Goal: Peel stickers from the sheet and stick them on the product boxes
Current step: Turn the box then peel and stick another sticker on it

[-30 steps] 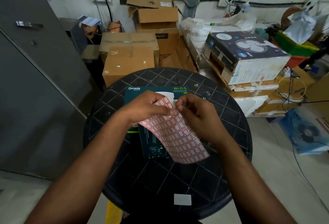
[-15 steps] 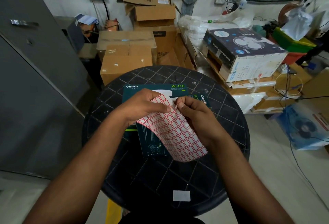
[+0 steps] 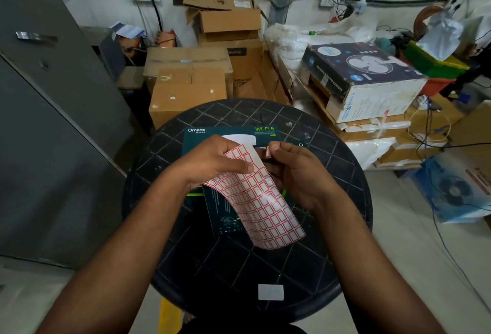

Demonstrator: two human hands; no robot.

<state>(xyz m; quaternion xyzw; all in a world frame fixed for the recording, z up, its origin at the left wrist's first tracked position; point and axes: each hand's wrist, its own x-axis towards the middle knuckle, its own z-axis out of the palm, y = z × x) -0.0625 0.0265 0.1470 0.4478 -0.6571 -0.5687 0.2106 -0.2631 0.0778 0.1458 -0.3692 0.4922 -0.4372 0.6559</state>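
Observation:
A sheet of red-bordered white stickers (image 3: pixel 263 206) hangs curved above the dark green Omada Wi-Fi 5 product boxes (image 3: pixel 228 133) on the round black table (image 3: pixel 342 200). My left hand (image 3: pixel 212 161) grips the sheet's top edge, thumb on its face. My right hand (image 3: pixel 297 171) is just right of the sheet's top and pinches a single small sticker (image 3: pixel 268 152) between thumb and forefinger, clear of the sheet. The sheet and my hands hide most of the nearer box.
A white label (image 3: pixel 271 292) is stuck on the table's near edge. Brown cartons (image 3: pixel 188 94) stand behind the table, a fan box (image 3: pixel 364 78) on stacked packages to the right, a grey metal cabinet (image 3: pixel 53 121) on the left. Cables trail over the floor at right.
My right hand has pulled a sticker off the sheet's top and moved slightly right, away from the sheet. The left hand keeps its hold on the sheet.

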